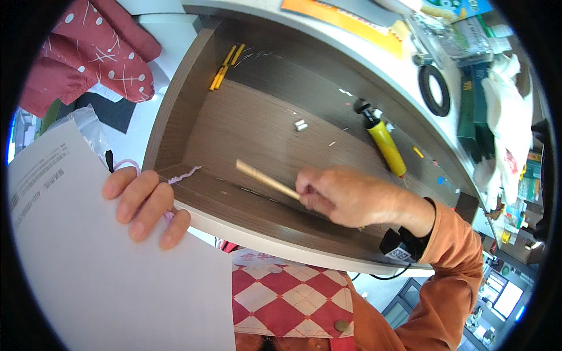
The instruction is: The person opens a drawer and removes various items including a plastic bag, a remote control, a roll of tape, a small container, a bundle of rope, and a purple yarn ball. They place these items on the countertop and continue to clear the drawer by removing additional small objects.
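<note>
My left hand grips a white paper sheet or booklet that bears printing. A twisted lilac yarn cord runs under its fingers, and the loose end hangs over the drawer's edge. Pinched in my right hand is a light wooden stick, held at one end over the open drawer. A yellow hand pump with a black handle lies in the drawer beyond that hand. Small white pieces rest on the drawer floor.
Thin yellow-and-black sticks lie in the drawer's far left corner. Beyond the drawer, the cluttered worktop holds a black tape roll, an orange packet and a white plastic bag. Red patterned fabric hangs at upper left.
</note>
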Demonstrator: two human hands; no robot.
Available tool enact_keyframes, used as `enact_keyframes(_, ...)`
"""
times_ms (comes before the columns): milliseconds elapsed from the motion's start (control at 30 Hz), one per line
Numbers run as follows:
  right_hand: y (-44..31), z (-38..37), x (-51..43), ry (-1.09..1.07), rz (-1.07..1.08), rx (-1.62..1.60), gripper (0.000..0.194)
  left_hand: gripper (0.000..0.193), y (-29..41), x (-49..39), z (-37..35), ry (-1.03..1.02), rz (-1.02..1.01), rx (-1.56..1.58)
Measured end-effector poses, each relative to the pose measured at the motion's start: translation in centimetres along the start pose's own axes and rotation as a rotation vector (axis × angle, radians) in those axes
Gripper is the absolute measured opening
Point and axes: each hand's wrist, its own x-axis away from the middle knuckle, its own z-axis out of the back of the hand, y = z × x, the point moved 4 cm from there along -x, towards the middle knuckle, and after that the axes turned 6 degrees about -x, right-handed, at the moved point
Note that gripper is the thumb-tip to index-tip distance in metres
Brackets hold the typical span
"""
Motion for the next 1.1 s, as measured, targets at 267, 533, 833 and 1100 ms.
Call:
enact_keyframes(267,-2.2,4.7,7.0,0.288,0.458,-0.737,0.021,0.031,0.0,-0.2,1.2,-0.265,0.016,0.001)
enact_keyframes(533,-1.5,5.4,8.9,0.337,0.763,-0.895,0.022,0.036,-0.4,-0.1,2.2,-0.353,-0.057,0.081)
enact_keyframes(833,-2.2,5.1,8.7,0.39,0.712,-0.875,0.019,0.038,-0.2,0.0,2.5,-0.402,-0.071,0.055)
enact_keyframes(1100,-3.1,4.4,8.4,0.451,0.62,-0.714,0.016,0.038,-0.5,0.4,2.6,-0.411,-0.097,0.085)
